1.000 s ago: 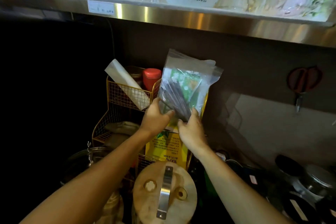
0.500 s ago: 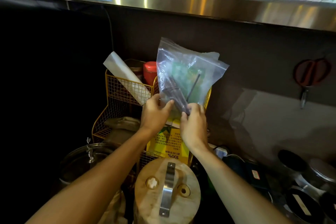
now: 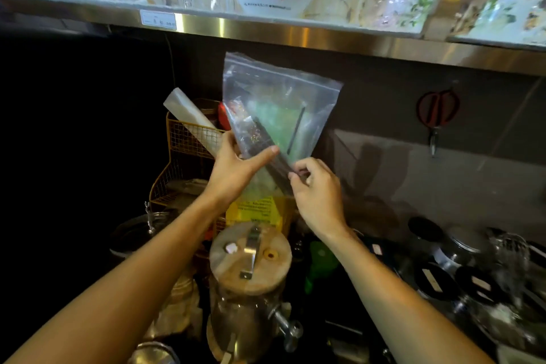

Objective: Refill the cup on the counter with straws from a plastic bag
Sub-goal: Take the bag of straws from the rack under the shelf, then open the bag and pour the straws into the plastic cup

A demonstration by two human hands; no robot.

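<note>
From the head camera, we see a clear plastic bag (image 3: 283,103) held up in front of a dark wall, under a steel shelf edge (image 3: 295,38) lined with glassware. The left hand (image 3: 236,168) is closed on the bag's lower left part, thumb stretched across a bundle of dark straws (image 3: 263,145) that runs slantwise inside the film. The right hand (image 3: 317,189) pinches the bag's lower tip between thumb and fingertips, just right of the left thumb. One straw (image 3: 295,133) stands apart from the bundle, nearly upright, against something pale green inside the bag.

Behind the left hand stands a yellow wire basket (image 3: 189,139) with a pale rolled sheet (image 3: 189,118) leaning out of it; a red lid (image 3: 223,117) shows just behind the bag. Below both hands is a yellow carton (image 3: 260,211), and below that a round wooden lid (image 3: 251,257) with a metal strap handle, seated on a glass dispenser (image 3: 245,319) with a metal tap. These crowd the space under the bag.

To the right of the right hand, well apart, red-handled scissors (image 3: 437,112) hang on the wall. Lower right, dark-lidded jars (image 3: 437,278) cluster together, blurred. We cannot pick out the cup to be refilled.
</note>
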